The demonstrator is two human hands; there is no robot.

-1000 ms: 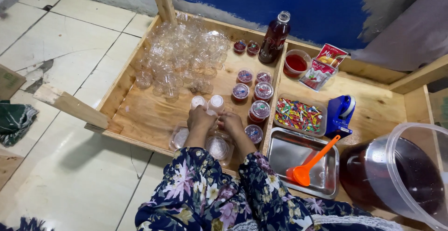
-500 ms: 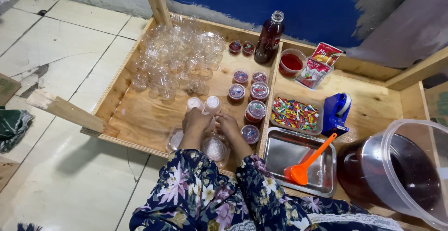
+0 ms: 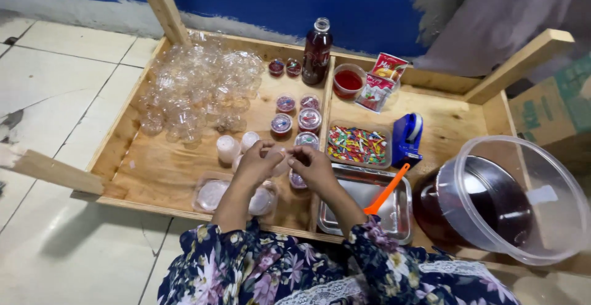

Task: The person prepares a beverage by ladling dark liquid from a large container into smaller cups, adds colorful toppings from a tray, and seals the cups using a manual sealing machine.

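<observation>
My left hand (image 3: pixel 255 164) and my right hand (image 3: pixel 314 166) meet over the wooden tray (image 3: pixel 154 176), both pinching a small clear plastic cup (image 3: pixel 278 158) between the fingertips. Two small stacks of clear cups (image 3: pixel 228 148) stand just beyond my left hand. Below my hands lies a clear bag of lids (image 3: pixel 212 195). Several filled little cups with red jelly and sprinkles (image 3: pixel 298 120) stand past my right hand.
A heap of empty clear cups (image 3: pixel 197 89) fills the tray's far left. A dark red bottle (image 3: pixel 316 52), a red-filled cup (image 3: pixel 349 80), sachets (image 3: pixel 378 80), a sprinkle tray (image 3: pixel 359 145), a blue tape dispenser (image 3: pixel 406 137), a steel pan with orange spoon (image 3: pixel 385 197) and a big jar of dark liquid (image 3: pixel 492 206) stand at right.
Both hands have lifted slightly from the lid bag and now hold a small cup between them. The view has shifted a little.
</observation>
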